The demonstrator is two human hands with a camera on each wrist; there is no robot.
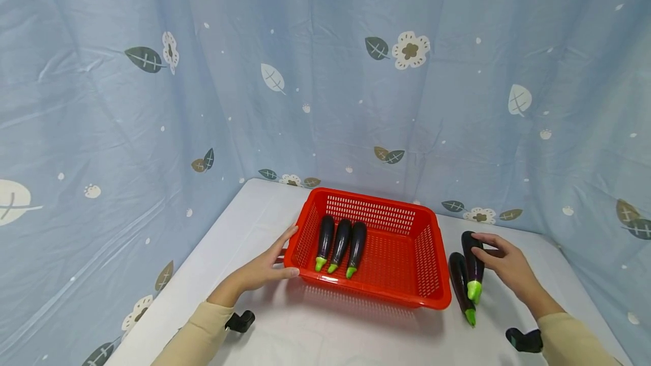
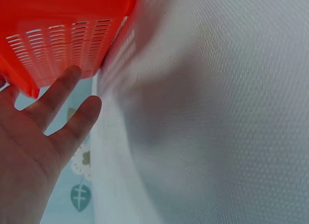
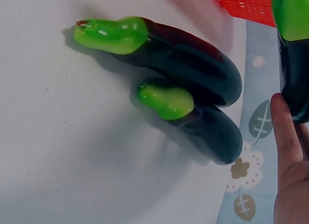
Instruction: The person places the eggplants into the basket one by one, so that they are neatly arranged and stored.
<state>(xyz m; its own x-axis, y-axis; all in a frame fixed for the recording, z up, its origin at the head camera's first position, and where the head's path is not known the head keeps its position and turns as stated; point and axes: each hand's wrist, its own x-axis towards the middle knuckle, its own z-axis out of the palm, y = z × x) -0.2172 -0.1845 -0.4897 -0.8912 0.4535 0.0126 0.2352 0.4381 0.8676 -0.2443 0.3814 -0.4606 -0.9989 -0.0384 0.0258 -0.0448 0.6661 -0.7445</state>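
The right hand (image 1: 508, 270) held a purple eggplant (image 1: 471, 250) pinched between thumb and fingers, beside the red plastic basket (image 1: 391, 264). Two other eggplants (image 3: 193, 64) lay nearby on the white table (image 1: 285, 338). The left hand (image 1: 261, 270), fingers spread apart, touched the basket, which contained three more eggplants (image 1: 341, 242).

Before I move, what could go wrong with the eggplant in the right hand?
The right hand grips the held eggplant near its blunt end, so the stem end could swing and clip the red basket. The left hand touches only the basket's left end, so a knock opposite might turn it. Two loose eggplants lie side by side on the table and could roll if brushed.
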